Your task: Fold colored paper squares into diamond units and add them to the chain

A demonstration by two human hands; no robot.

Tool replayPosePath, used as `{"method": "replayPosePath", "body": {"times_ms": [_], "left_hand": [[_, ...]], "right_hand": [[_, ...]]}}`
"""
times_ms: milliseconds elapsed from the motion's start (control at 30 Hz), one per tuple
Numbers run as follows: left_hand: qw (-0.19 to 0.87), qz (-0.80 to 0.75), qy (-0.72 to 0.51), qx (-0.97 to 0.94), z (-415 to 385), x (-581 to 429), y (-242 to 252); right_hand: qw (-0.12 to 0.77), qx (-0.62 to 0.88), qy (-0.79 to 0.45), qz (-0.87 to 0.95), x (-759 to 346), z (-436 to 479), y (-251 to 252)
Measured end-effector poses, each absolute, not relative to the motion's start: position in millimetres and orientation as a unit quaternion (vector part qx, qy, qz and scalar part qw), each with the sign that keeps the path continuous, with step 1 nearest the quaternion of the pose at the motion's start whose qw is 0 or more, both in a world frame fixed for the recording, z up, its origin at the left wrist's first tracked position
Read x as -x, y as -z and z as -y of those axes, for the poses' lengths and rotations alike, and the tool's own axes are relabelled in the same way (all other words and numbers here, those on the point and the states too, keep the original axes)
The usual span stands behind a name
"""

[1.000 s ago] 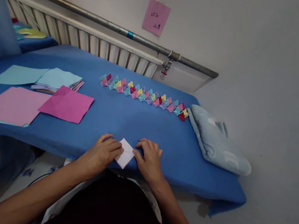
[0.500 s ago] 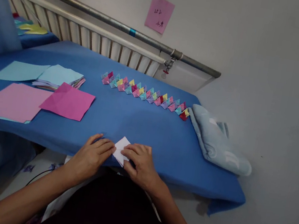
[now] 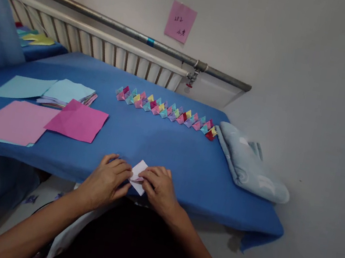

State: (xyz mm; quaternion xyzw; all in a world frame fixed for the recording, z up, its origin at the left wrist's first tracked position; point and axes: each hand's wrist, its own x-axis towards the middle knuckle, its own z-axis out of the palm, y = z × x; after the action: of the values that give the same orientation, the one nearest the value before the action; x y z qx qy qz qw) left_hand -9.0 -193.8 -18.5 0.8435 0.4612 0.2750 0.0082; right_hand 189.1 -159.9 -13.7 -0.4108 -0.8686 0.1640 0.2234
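A small piece of folded white paper (image 3: 140, 169) lies at the front edge of the blue-covered table (image 3: 169, 146), with a raised flap across its middle. My left hand (image 3: 109, 180) grips its left corner between thumb and fingers. On the opposite side, the fingers and thumb of my right hand (image 3: 158, 186) pinch the flap. My fingertips cover both side corners of the paper.
Beyond my hands runs a row of small folded paper boats (image 3: 165, 111) in many colours. Pink sheets (image 3: 13, 121), a magenta sheet (image 3: 77, 120) and a light-blue stack (image 3: 69, 90) lie left. A folded grey-blue blanket (image 3: 249, 165) rests right. Behind stands a radiator (image 3: 106, 48).
The flap on the white paper has lifted from lying flat, and a fold now stands up between my fingers. My left thumb has come out to the paper's lower side. The view has tilted slightly.
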Motion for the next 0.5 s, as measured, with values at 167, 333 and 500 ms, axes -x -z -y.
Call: {"method": "replayPosePath", "body": {"times_ms": [167, 333, 500], "left_hand": [[0.009, -0.480, -0.292, -0.827, 192.3, 8.7, 23.6], [0.019, -0.508, -0.307, -0.805, 191.0, 5.0, 27.1], [0.021, -0.553, -0.322, -0.768, 190.2, 0.0, 32.6]], "right_hand": [[0.233, 0.446, -0.169, 0.847, -186.1, 159.3, 15.8], [0.256, 0.476, -0.184, 0.821, -183.4, 157.0, 18.4], [0.271, 0.492, -0.195, 0.804, -178.5, 156.4, 19.8]]}}
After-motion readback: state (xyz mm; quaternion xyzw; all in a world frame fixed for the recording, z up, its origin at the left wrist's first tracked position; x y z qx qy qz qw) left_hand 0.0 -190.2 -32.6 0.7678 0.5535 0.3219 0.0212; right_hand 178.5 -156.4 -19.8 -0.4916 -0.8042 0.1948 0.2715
